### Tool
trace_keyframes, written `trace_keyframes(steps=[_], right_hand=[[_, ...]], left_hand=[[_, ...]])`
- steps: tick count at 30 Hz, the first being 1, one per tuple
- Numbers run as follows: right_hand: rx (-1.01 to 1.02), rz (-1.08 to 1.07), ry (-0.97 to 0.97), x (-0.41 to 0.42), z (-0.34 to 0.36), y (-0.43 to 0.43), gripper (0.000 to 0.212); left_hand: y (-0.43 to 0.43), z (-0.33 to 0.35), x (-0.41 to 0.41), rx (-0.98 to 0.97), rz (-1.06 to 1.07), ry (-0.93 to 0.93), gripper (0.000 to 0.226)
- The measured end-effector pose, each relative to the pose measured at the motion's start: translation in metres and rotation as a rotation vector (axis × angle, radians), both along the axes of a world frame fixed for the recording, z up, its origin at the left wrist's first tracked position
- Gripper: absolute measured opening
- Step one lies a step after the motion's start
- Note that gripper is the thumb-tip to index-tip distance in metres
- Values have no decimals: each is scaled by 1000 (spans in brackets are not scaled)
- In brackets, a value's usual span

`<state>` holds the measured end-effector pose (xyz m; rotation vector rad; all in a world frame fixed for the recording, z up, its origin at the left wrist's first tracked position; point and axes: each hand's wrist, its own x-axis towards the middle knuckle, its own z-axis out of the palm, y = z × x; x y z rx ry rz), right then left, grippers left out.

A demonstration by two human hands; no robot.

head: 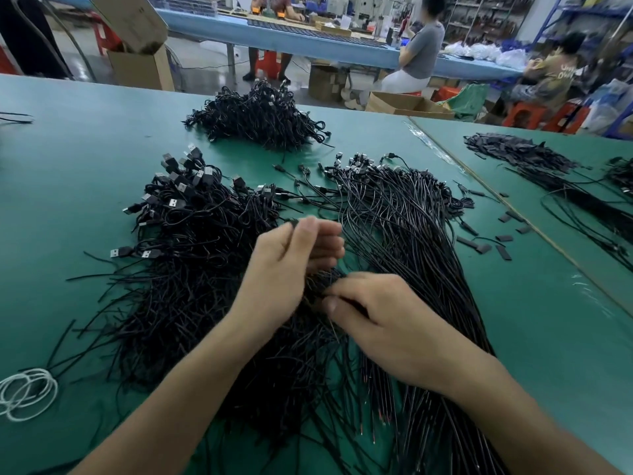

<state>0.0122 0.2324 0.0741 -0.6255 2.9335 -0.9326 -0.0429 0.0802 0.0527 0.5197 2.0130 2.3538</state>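
- My left hand [291, 258], raised, pinches a small dark piece [293, 221].
- My right hand [387, 317], just below, pinches one cable [337, 332] running lengthwise toward me.

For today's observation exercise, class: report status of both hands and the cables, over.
Left hand pinches a thin black cable, raised. Right hand pinches strands in the black cable heap. Tangled black USB-plug bundle crowds the left.

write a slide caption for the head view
Left hand and right hand each pinch black cables from a loose pile on a green table.
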Motion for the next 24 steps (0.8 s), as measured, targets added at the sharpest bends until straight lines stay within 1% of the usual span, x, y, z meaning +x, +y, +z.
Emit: trace_keyframes(steps=[1, 2, 3, 5, 7, 8, 10, 12, 13, 14, 16, 18, 19, 20, 21, 22, 23, 24], right_hand=[[11, -18, 55, -1, 5, 1, 28], [5, -40, 104, -3, 9, 2, 26], [-16, -65, 147, -4, 14, 4, 22], [-129, -112, 199, -8, 20, 10, 11], [-283, -138, 185, -13, 24, 15, 8], [-352, -140, 164, -15, 24, 17, 8], [-444, -136, 130, -19, 21, 17, 3], [-469, -156, 101, -19, 14, 12, 15], [-452, -161, 93, -17, 10, 9, 21], [-425, -158, 84, -15, 5, 6, 23], [-336, -123, 29, -10, -3, -3, 21], [-230, -81, -39, -3, -10, -10, 24], [-171, -62, -60, 0, -12, -12, 24], [-106, -42, -69, 3, -12, -13, 23], [-38, -15, -63, 5, -12, -13, 22], [19, 17, -51, 7, -10, -13, 20], [54, 51, -39, 8, -7, -13, 20], [62, 80, -29, 10, -4, -13, 19]], left_hand=[[1, -3, 1, -156, 52, 81, 36], [2, -3, 3, -261, 37, 116, 38], [2, -2, 5, -311, -27, 96, 44], [2, 1, 9, -304, -209, -54, 59], [0, 6, 13, -303, -337, -218, 67], [-2, 8, 15, -258, -402, -294, 68], [-6, 13, 15, -43, -543, -415, 63], [-11, 17, 12, 178, -637, -456, 55], [-13, 19, 11, 276, -646, -445, 52], [-13, 20, 11, 366, -620, -427, 49], [-11, 21, 10, 497, -491, -381, 47], [-7, 21, 9, 559, -326, -321, 44], [-6, 18, 7, 546, -263, -265, 43], [-6, 14, 5, 485, -208, -191, 44], [-5, 10, 4, 365, -139, -96, 43], [-5, 6, 3, 205, -51, 10, 41], [-5, 3, 2, 41, 26, 108, 36], [-4, -1, 3, -100, 58, 174, 32]])
